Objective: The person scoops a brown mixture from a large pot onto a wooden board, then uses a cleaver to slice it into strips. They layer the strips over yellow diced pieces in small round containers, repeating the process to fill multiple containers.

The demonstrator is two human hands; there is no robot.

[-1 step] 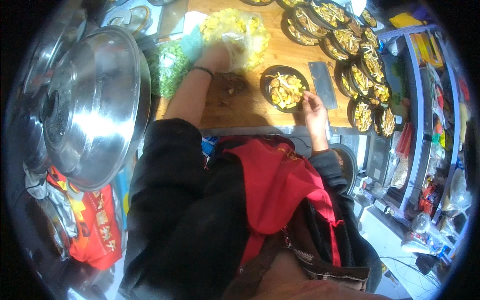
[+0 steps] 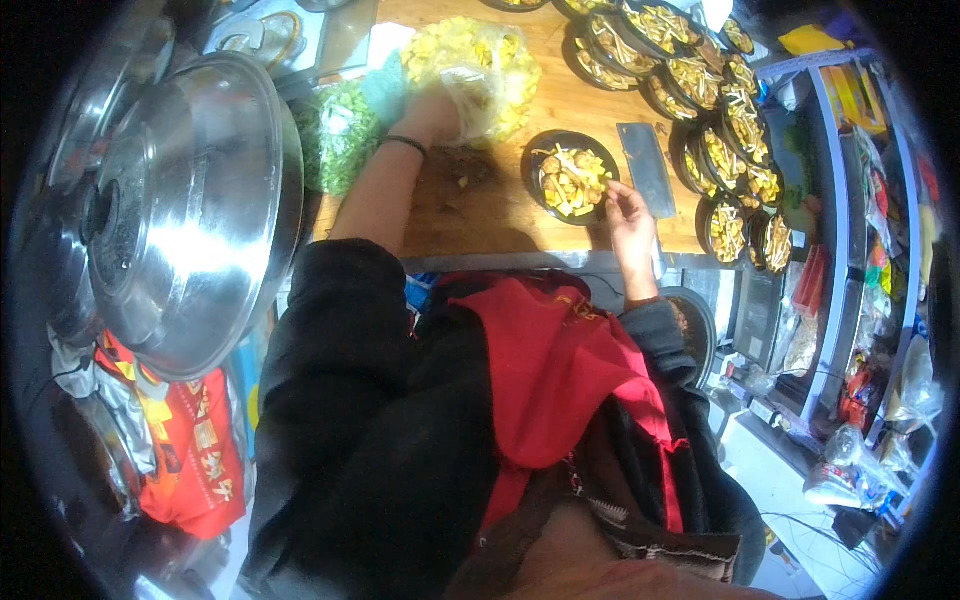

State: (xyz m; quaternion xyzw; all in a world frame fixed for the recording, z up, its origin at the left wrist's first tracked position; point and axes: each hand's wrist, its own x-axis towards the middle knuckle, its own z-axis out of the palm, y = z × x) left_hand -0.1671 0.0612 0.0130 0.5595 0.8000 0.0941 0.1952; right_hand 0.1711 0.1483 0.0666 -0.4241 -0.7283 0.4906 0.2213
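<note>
My left hand [image 2: 434,112] reaches into a clear plastic bag [image 2: 482,92] of yellow cut pieces, and its fingers are hidden there. At the right rim of a round black bowl [image 2: 535,188], my right hand [image 2: 630,222] has its thumb and fingers closed on the edge. Yellow chunks, brown pieces and pale strips [image 2: 570,180] fill this bowl. Just right of it a cleaver [image 2: 646,168] lies flat on the wooden board [image 2: 450,228]. Beside my left wrist is a bag of chopped greens [image 2: 335,135], with a pale teal cloth or bag [image 2: 383,88] above it.
Several filled black bowls [image 2: 692,82] crowd the board's right side, some overlapping. A large domed metal lid [image 2: 190,220] stands at the left, above a red bag [image 2: 195,450]. Shelving with packages [image 2: 860,110] runs along the right. A round pan [image 2: 690,330] sits below the board.
</note>
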